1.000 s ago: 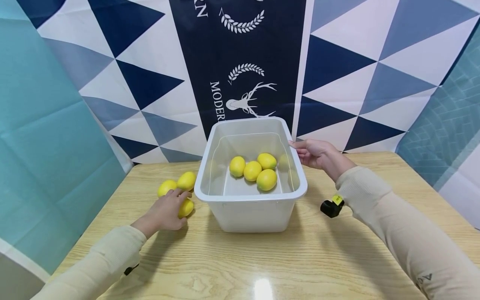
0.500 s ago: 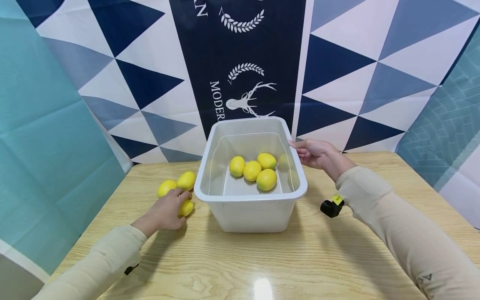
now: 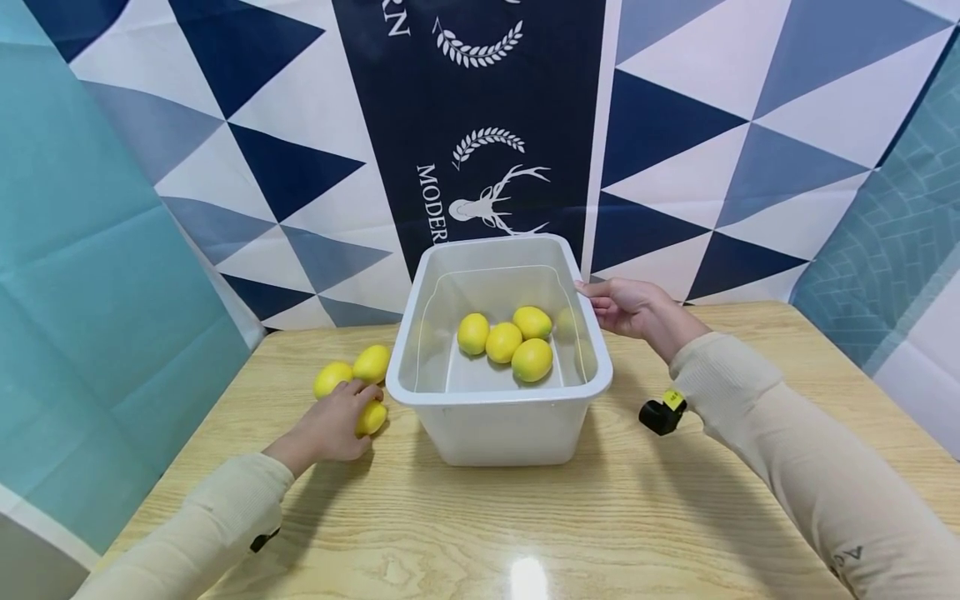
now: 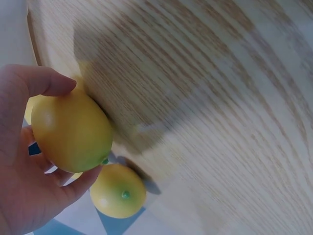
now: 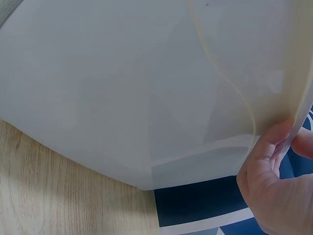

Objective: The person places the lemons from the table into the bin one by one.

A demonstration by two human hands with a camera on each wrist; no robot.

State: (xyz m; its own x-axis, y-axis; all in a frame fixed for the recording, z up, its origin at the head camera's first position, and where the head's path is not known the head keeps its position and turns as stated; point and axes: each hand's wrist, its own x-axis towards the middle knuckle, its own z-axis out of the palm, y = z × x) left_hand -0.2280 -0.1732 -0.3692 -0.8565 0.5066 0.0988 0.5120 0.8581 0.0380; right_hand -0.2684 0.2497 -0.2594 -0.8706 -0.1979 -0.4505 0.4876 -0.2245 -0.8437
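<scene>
My left hand (image 3: 335, 423) grips a yellow lemon (image 3: 371, 417) to the left of the white plastic bin (image 3: 501, 397). In the left wrist view, thumb and fingers curl round that lemon (image 4: 73, 132), its greenish tip showing. Behind it on the table lie two more lemons, one lemon (image 3: 332, 379) partly behind the hand and another lemon (image 3: 372, 364) near the bin. Several lemons (image 3: 503, 342) rest on the bin's floor. My right hand (image 3: 628, 308) pinches the bin's right rim; in the right wrist view the fingers (image 5: 266, 152) bend at the rim's edge.
The bin stands on a light wooden table (image 3: 480, 533), close to the patterned cloth backdrop (image 3: 480, 100). Teal cloth (image 3: 105, 275) hangs at the left side. A small black wrist camera (image 3: 660, 417) sits below the right sleeve.
Both hands, the bin and the lemons keep their places. Only the head view has shifted very slightly.
</scene>
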